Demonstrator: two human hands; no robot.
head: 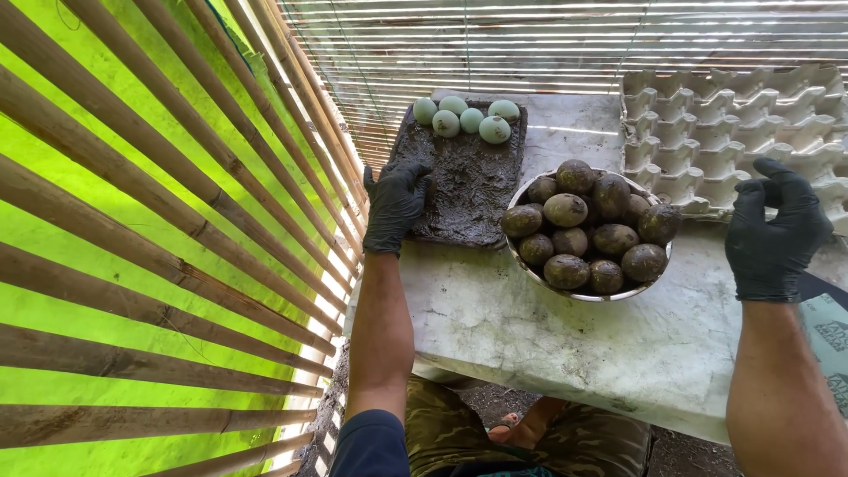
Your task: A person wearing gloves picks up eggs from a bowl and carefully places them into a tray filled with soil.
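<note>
the left hand point(394, 205), in a black glove, lies flat with its fingers spread on the near left corner of the dark mud tray point(468, 177); it grips nothing, only presses on the wet, ridged mud. the right hand point(777, 231), gloved the same, hangs in the air at the right edge of the table point(565, 336), fingers curled loosely inward and empty, just in front of the grey egg carton point(733, 124) and touching nothing that i can see.

between the hands sits a metal bowl point(530, 261) heaped with about 12 mud-coated eggs point(583, 230), brown and lumpy. at the far end of the tray lie 6 clean pale green eggs point(465, 115), close together and not yet coated.

judging from this, the work is coating eggs in mud. to do it well, the left palm would best scoop an even pad of mud rather than a thin smear, and each pale egg should be rolled gently so the shell is fully covered without cracking. keeping the right hand free to steady the bowl seems wise, as the heap stands above its rim.

to the left runs a slatted bamboo wall point(177, 221) with green light behind.
</note>
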